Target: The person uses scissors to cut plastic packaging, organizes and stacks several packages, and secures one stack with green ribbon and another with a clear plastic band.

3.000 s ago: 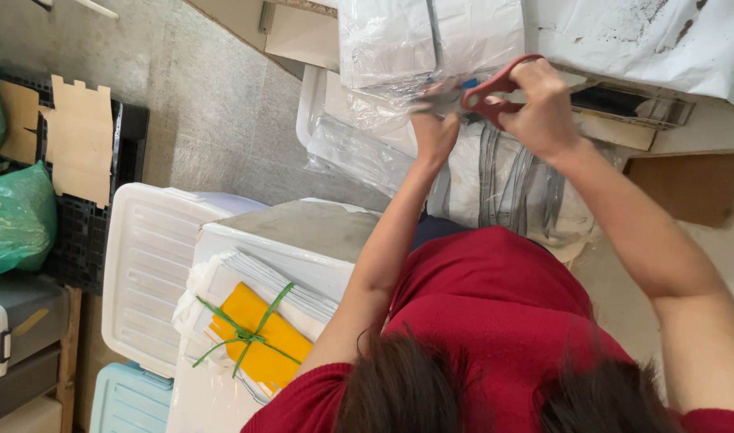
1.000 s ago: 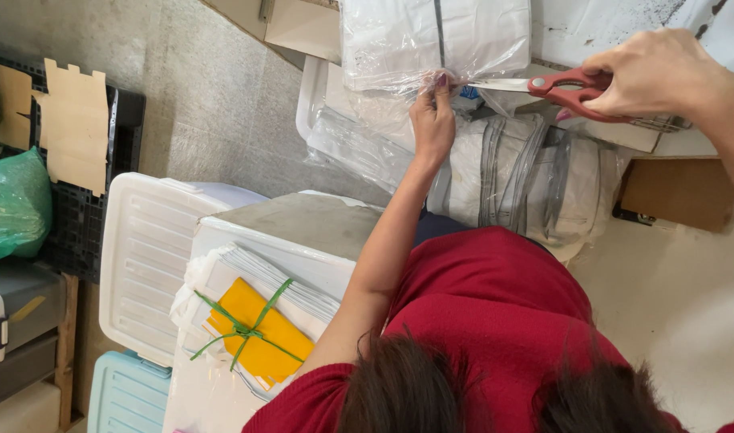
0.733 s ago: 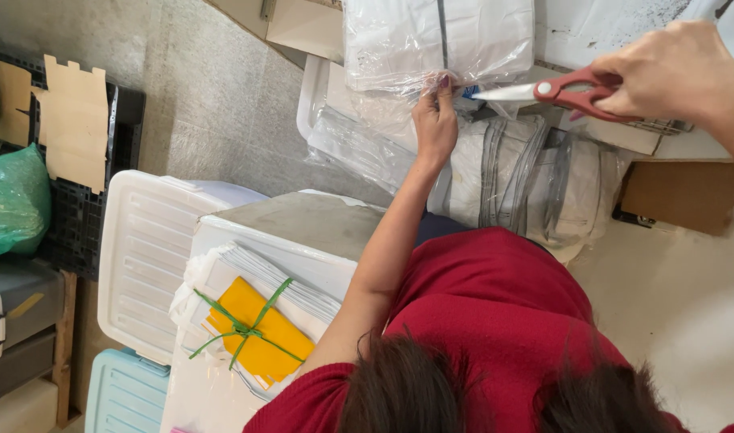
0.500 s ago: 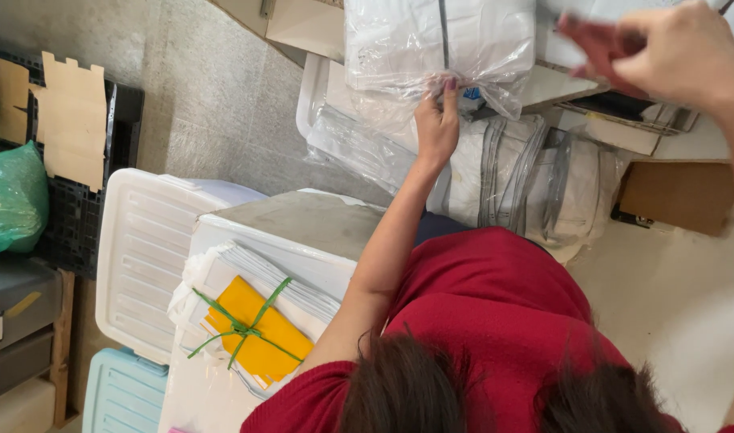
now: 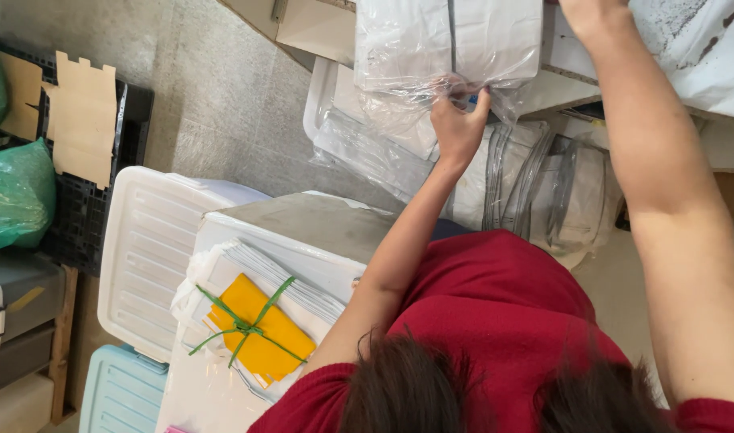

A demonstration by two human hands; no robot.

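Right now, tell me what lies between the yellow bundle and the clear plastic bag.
In the head view, a white bin lid and the left forearm lie between the yellow bundle and clear plastic bag.

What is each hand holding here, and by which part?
The left hand pinches the gathered lower edge of the clear plastic bag of white packets. The right hand is cut off at the frame's top; its hold cannot be told.

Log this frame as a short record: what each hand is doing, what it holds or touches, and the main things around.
left hand: grips the gathered end of a clear plastic bag of white packets
right hand: reaches up past the top edge of the frame; only the forearm shows, so its grip cannot be told
person: red top, dark hair
near left: yellow bundle tied with green string lying on a white plastic crate
far left: green bag, cardboard piece
floor: grey concrete
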